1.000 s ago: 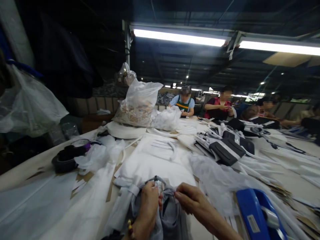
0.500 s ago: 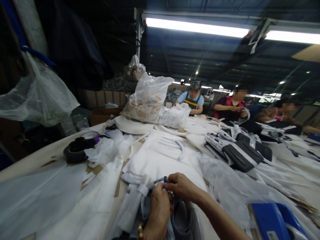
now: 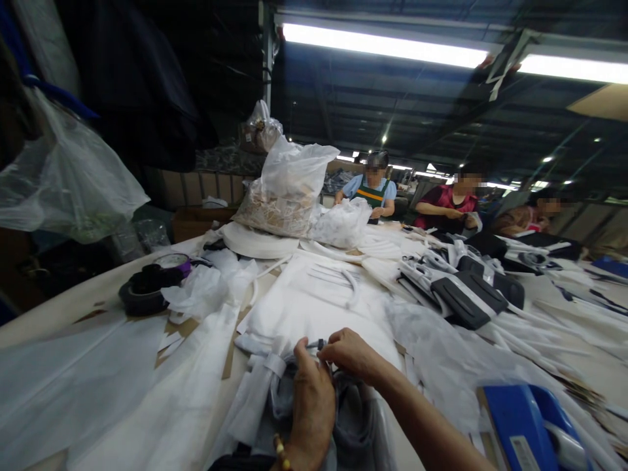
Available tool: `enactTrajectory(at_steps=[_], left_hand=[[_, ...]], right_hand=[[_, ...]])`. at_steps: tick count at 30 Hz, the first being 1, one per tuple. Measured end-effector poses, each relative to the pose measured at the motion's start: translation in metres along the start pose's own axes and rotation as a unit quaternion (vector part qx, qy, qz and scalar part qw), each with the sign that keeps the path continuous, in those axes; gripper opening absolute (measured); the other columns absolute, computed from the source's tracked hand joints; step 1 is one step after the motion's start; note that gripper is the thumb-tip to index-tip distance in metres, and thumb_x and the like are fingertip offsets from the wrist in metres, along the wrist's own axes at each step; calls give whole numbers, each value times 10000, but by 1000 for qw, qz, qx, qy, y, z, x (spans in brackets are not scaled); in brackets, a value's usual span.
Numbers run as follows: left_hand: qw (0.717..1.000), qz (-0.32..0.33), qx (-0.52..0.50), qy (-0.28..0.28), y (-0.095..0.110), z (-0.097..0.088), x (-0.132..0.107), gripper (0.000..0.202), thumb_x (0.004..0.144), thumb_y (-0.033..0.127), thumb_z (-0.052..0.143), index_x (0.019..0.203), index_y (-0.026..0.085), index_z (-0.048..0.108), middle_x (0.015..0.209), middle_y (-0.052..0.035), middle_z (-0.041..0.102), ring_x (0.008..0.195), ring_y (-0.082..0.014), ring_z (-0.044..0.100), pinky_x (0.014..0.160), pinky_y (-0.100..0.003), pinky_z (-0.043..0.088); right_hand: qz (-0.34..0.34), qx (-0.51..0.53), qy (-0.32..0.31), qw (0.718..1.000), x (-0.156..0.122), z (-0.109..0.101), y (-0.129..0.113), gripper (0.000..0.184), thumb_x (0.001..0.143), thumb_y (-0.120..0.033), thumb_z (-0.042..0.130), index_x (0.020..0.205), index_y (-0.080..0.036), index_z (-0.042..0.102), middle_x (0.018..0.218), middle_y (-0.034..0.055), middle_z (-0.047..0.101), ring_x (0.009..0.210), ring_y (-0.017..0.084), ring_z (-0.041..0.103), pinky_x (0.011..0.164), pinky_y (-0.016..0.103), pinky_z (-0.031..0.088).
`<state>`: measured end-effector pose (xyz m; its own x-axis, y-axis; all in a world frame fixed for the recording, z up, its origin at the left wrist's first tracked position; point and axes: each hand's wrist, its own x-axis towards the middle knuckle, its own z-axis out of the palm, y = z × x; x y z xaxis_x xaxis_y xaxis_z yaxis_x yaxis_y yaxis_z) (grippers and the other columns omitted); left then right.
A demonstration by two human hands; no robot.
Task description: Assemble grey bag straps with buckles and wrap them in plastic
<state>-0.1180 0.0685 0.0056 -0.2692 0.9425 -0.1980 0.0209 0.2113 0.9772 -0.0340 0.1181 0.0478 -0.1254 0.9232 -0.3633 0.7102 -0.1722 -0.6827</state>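
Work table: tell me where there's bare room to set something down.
The bare strip of table at far left, between the black tape rolls and the white sheet, is free; a narrower one lies right, beyond the dark padded panels. It is crowded around the left hand and right hand, over white fabric.

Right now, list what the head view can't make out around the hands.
- Small dark part at the fingertips: too small to identify.
- Grey fabric: partly hidden by the left hand and right hand, cut off by the bottom edge.
- Blue object: cut off by the bottom edge; label unreadable.
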Motion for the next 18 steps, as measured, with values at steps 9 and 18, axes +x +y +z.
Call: enactTrajectory(at_steps=[9,18], left_hand=[[996,-64,21,-58,-2,1,7,198,779,55,421,637,162,508,402,47,449,333,-113,417,351,-202,273],[990,-110,-65,-57,7,3,3,218,704,28,416,552,152,512,402,42,440,337,-82,355,362,-191,234]], right_hand=[[-1,15,-30,999,2,-4,12,97,589,-143,490,503,-181,467,372,-71,347,368,67,299,381,213,218],[-32,-81,-14,996,-10,-11,5,145,561,-52,448,514,-150,545,396,-21,448,401,107,432,459,239,311]])
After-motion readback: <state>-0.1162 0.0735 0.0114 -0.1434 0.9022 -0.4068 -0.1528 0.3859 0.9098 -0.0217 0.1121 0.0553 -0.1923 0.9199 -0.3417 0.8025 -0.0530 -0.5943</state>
